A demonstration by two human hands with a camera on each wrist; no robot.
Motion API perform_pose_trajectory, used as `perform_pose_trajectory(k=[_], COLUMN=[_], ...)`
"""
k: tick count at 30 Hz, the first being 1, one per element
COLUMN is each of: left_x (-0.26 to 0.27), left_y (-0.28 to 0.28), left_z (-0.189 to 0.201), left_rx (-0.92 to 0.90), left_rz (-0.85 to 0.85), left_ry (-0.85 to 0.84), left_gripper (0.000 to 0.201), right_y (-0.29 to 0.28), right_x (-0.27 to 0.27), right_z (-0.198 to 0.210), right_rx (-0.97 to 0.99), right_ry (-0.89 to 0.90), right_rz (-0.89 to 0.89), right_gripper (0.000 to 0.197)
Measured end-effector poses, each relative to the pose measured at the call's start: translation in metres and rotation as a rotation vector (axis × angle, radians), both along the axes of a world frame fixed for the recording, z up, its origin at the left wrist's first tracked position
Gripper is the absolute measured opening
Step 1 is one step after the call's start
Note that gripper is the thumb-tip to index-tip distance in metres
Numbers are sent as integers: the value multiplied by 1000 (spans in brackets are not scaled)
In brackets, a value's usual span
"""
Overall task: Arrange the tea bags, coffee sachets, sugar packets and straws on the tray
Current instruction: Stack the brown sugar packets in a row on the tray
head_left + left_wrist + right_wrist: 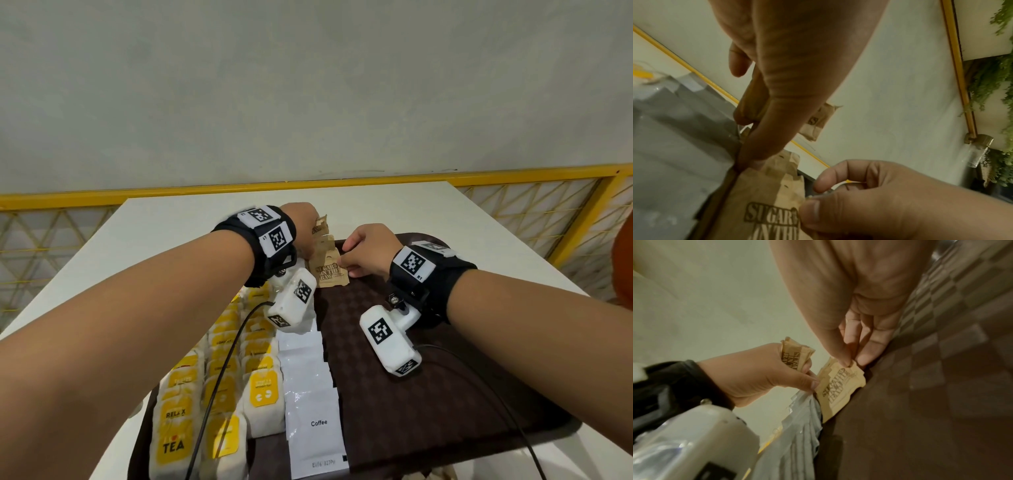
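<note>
Head view: left hand (301,228) grips spare sugar packets (795,357); right hand (368,248) pinches the packet row (328,270) at the tray's (445,394) far end.

Left hand (301,229) hiding its sugar packets (320,226), nearest tea bags (173,442) cut off

Brown sugar packets (329,270) overlapped on tray (428,394)

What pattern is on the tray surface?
Dark brown checkered tray; clearest in head view.
</note>
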State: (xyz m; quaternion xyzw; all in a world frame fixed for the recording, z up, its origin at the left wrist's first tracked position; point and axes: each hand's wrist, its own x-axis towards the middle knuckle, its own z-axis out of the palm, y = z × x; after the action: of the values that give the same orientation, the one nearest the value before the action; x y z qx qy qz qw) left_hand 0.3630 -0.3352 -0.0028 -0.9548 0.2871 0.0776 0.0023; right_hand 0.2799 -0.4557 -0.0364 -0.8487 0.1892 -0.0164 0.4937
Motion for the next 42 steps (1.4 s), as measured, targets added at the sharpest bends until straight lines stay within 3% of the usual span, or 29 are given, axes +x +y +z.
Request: perform_pose_trajectory(k=[15, 21, 30, 33, 37, 39, 42], left_x=[1, 5, 7, 5, -8, -15, -19], left_y=[1, 10, 28, 31, 32, 32, 31], left_z=[6, 8, 7, 8, 11, 11, 10], left_rx=[-25, -157, -281, -473, -831, -952, -1016], left_rz=[12, 52, 97, 100, 121, 89, 21], left_ry=[-12, 4, 33, 155, 374, 456, 611], left_gripper=[34, 22, 24, 23, 37, 40, 44], right_y=[4, 6, 0, 2, 1, 5, 15], right_x=[2, -1, -2, 1, 4, 0, -7], right_z=[0, -1, -5, -6, -1, 12, 30], right_rx=[49, 56, 29, -2, -28, 144, 412], right_ry=[-24, -21, -55, -100, -180, -278, -340], right_rz=[-15, 11, -11, -20, -21, -9, 139], right_gripper=[28, 27, 21, 13, 10, 7, 19])
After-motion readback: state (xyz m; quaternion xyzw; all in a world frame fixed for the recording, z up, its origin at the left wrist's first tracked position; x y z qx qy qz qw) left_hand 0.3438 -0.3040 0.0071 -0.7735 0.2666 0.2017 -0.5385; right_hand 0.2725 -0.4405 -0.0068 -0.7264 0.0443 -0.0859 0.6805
